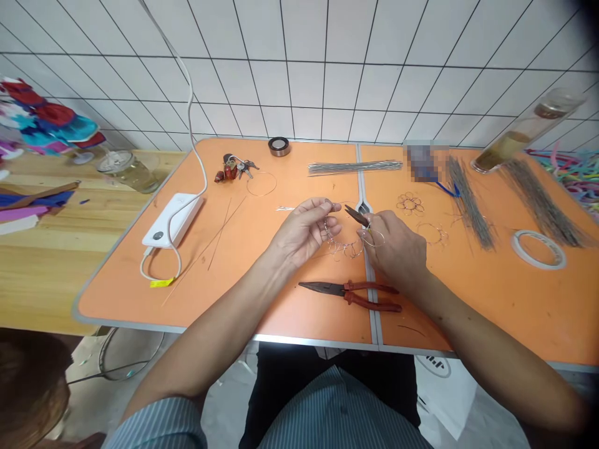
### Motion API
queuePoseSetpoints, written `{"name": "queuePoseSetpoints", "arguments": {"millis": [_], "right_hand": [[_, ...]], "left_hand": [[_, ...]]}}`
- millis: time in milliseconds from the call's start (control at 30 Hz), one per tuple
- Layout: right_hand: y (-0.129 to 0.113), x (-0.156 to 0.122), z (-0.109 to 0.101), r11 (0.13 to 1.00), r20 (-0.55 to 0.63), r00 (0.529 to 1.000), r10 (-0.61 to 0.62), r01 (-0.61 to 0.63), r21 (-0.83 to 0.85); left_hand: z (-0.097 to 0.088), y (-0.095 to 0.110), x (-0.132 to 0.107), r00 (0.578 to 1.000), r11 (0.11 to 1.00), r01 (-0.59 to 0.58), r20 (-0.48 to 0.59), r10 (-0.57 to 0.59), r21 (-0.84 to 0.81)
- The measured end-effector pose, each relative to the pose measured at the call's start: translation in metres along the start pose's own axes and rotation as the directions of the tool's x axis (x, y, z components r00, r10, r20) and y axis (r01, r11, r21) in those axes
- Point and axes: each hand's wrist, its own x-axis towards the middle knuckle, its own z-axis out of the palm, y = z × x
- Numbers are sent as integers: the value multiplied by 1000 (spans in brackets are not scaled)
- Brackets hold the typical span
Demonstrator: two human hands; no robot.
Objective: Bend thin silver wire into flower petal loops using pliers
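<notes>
My left hand (304, 231) pinches a thin wire flower shape (346, 246) made of small loops, held just above the orange table (262, 268). My right hand (395, 249) grips small pliers (358, 216) whose dark jaws point at the wire near my left fingertips. Red-handled long-nose pliers (355, 292) lie on the table just in front of both hands.
Straight wire bundles (355, 166) (470, 202) (543, 202) lie at the back and right, with finished wire flowers (410, 203) (433, 234) and a tape roll (538, 248). A white power bank (172, 218) with cable, keys (231, 168), dark tape (279, 146) and a bottle (524, 134) are around.
</notes>
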Motion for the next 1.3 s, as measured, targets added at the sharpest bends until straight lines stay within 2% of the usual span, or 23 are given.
{"name": "queuePoseSetpoints", "arguments": {"millis": [233, 600, 767, 1000, 1300], "right_hand": [[0, 4, 5, 985, -157, 981, -115, 92, -144], [-3, 8, -1, 997, -31, 999, -42, 40, -61], [-2, 7, 2, 1000, -35, 999, -14, 13, -7], [-1, 7, 4, 996, -68, 997, -48, 43, -73], [-3, 7, 1, 998, -53, 998, -29, 25, -65]], "left_hand": [[8, -2, -3, 999, 999, 19, -38, -21, -39], [8, -6, -4, 998, 999, 31, -45, -31, -8], [7, -4, -4, 998, 999, 36, -50, -36, 13], [1, -7, -3, 1000, 997, 21, -21, -20, 75], [5, -9, -5, 999, 998, 14, -46, -11, 68]]}}
